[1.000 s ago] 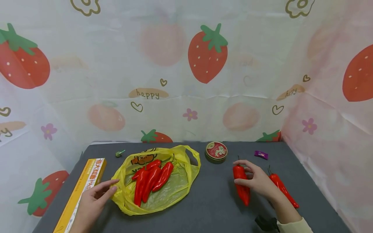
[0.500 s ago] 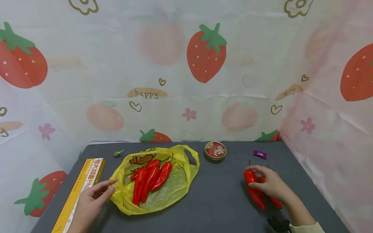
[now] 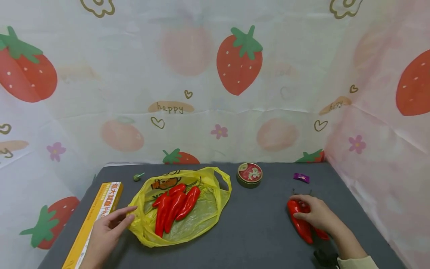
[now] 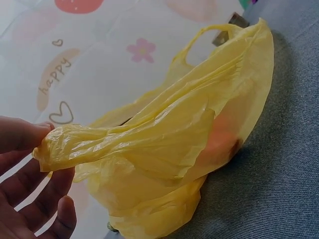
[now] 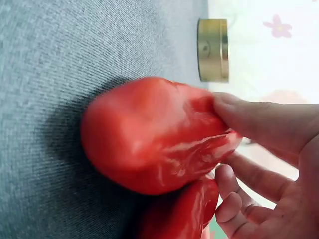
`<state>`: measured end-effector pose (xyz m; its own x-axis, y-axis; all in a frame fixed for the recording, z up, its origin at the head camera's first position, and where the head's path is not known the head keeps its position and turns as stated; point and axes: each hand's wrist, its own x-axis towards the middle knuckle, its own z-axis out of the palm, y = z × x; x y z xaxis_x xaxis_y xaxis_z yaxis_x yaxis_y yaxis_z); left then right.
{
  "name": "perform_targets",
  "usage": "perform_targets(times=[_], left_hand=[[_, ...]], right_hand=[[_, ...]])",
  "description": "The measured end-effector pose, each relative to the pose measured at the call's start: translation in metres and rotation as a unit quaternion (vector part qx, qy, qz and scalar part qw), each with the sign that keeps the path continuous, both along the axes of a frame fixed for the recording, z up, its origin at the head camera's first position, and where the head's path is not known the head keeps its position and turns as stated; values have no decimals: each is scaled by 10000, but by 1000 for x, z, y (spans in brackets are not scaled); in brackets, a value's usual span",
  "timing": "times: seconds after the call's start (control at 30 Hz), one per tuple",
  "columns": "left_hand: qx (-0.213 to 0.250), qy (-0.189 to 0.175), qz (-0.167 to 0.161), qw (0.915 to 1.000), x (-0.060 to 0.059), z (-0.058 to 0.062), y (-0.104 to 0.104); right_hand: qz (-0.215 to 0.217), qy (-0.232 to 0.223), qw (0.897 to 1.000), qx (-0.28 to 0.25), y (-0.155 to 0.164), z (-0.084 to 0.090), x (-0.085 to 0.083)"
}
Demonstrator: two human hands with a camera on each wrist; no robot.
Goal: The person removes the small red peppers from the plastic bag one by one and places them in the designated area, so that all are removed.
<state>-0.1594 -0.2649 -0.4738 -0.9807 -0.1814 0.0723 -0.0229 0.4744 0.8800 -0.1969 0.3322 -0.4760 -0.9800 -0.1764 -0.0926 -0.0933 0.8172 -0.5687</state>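
Note:
My left hand [image 3: 108,232] pinches the left edge of a yellow plastic bag [image 3: 205,228]. The left wrist view shows the bunched plastic [image 4: 79,144] between thumb and fingers. Several glossy red chili peppers [image 3: 175,209] lie inside the open bag. On the right of the table, my right hand [image 3: 317,215] holds a red chili pepper [image 3: 302,226] between thumb and fingers, its tip toward me. Right beside it is a second red chili pepper [image 3: 320,234], largely hidden under the hand. In the right wrist view this second pepper [image 5: 174,216] overlaps the held one.
A yellow pasta box [image 3: 92,226] lies along the left side of the grey table [image 3: 248,231]. Behind the bag sits a small green item [image 3: 137,177]. A round red-lidded tin [image 3: 249,175] and a purple wrapped sweet [image 3: 301,178] stand toward the back. Strawberry-print cloth [image 3: 208,82] hangs behind.
My right hand has carried the chili pepper rightward, up beside the second pepper that lay on the table. The left hand has kept its pinch on the bag.

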Motion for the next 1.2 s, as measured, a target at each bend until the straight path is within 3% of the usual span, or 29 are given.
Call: perform_targets(times=[0.27, 0.5, 0.77, 1.2], left_hand=[[6, -22, 33, 10000, 0, 1, 0], [61, -47, 46, 10000, -2, 1, -1], [100, -30, -54, 9999, 0, 1, 0], [-11, -49, -26, 10000, 1, 2, 1]], right_hand=[[181, 112, 9997, 75, 3, -3, -2], [54, 193, 9997, 149, 3, -2, 0], [-99, 424, 9989, -175, 2, 8, -1], [260, 1295, 9886, -720, -45, 30, -14]])
